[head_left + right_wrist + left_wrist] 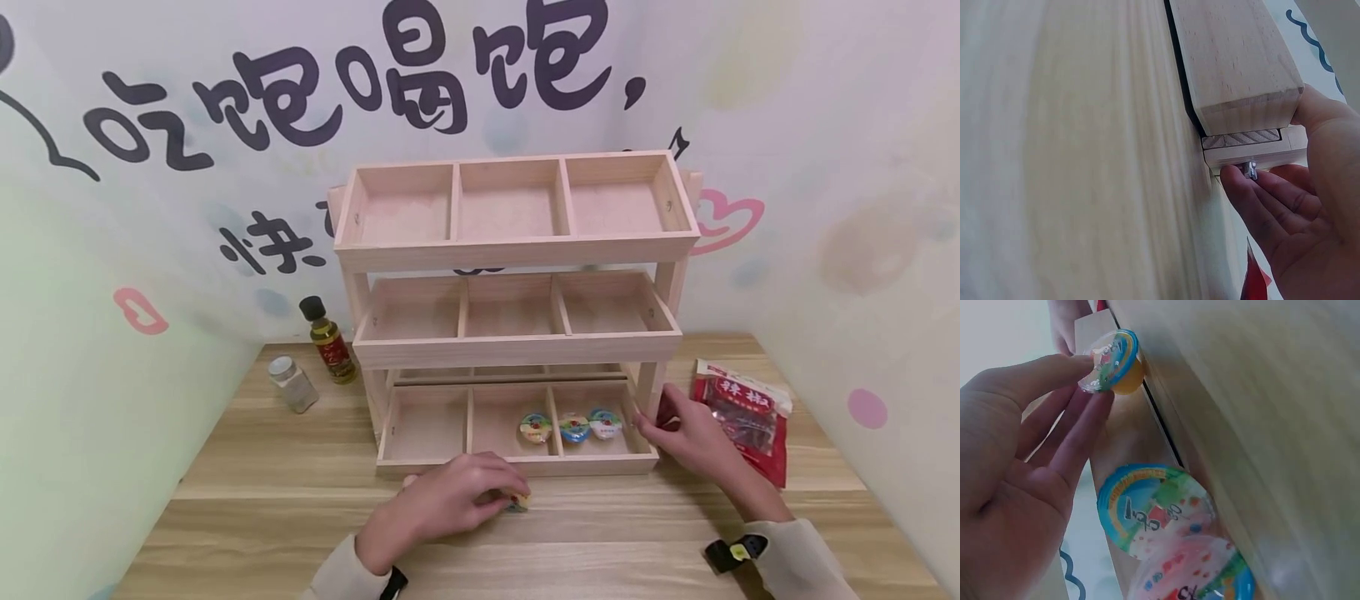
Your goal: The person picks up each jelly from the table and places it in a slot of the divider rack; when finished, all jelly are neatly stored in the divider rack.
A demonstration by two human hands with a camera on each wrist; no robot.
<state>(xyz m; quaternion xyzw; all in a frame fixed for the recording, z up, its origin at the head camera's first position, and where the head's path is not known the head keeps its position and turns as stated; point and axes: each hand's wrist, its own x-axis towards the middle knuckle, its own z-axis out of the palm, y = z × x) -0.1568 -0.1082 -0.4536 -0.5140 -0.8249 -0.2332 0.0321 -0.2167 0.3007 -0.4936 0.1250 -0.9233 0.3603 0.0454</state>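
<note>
My left hand (457, 492) is low in front of the rack's bottom tray, its thumb and fingertips pinching a small jelly cup (1124, 365) with a blue-rimmed printed lid and orange contents. Two more jelly cups (1154, 509) lie near that hand in the left wrist view, one overlapping the other. In the head view the hand mostly hides them. My right hand (690, 433) grips the right end of the bottom tray of the three-tier wooden rack (517, 252), its fingertips beside a small metal bolt (1250, 170). Inside that tray, one cup (536, 427) sits in the middle compartment and two cups (574, 427) in the right one.
A glass bottle with a black cap (330, 346) and a clear jar with a white lid (292, 385) stand left of the rack. A red bag of dried chillies (746, 417) lies to its right. Behind rises a printed wall (525, 125).
</note>
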